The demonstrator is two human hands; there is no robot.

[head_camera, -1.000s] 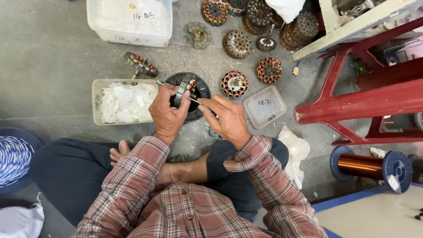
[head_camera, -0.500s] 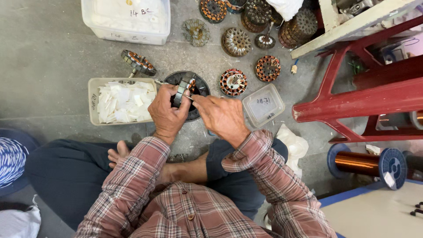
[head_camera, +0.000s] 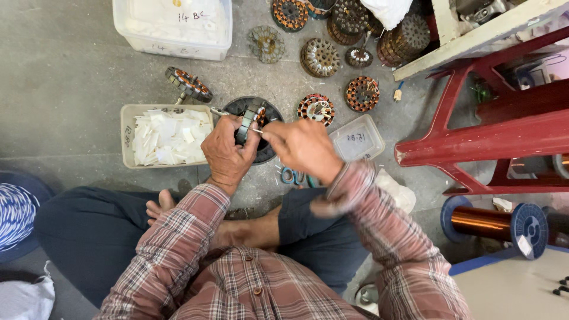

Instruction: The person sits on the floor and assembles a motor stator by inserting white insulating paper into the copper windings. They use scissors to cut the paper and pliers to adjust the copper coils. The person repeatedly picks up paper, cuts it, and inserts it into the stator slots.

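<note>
A round, dark motor stator (head_camera: 252, 121) with slotted teeth was held upright over the concrete floor (head_camera: 65, 77), gripped along its near edge by the left hand (head_camera: 228, 151), whose fingers were closed around the rim. The right hand (head_camera: 302, 148) was brought against the stator from the right, its fingertips pinched shut on something small and pale at the slots; what exactly was pinched could not be told. A thin metal rod (head_camera: 220, 111) was seen projecting from the stator toward the left. Just to the left of the hands an open beige tray (head_camera: 125, 137) filled with cut white insulation slips (head_camera: 166, 136) was set on the floor, and a small clear lidded box (head_camera: 357, 137) lay just right of the right hand. A pair of blue-handled scissors (head_camera: 291, 176) lay on the floor under the right wrist. Beyond the hands, several wound stators with copper coils were spread out, one (head_camera: 316, 109) close behind the right hand and another (head_camera: 362, 93) farther right, with a rotor on a shaft (head_camera: 188, 85) to the left. A white plastic tub (head_camera: 173, 26) stood at the far edge. A red metal frame (head_camera: 474, 142) was placed at the right, and a blue spool of copper wire (head_camera: 495, 220) lay near it
</note>
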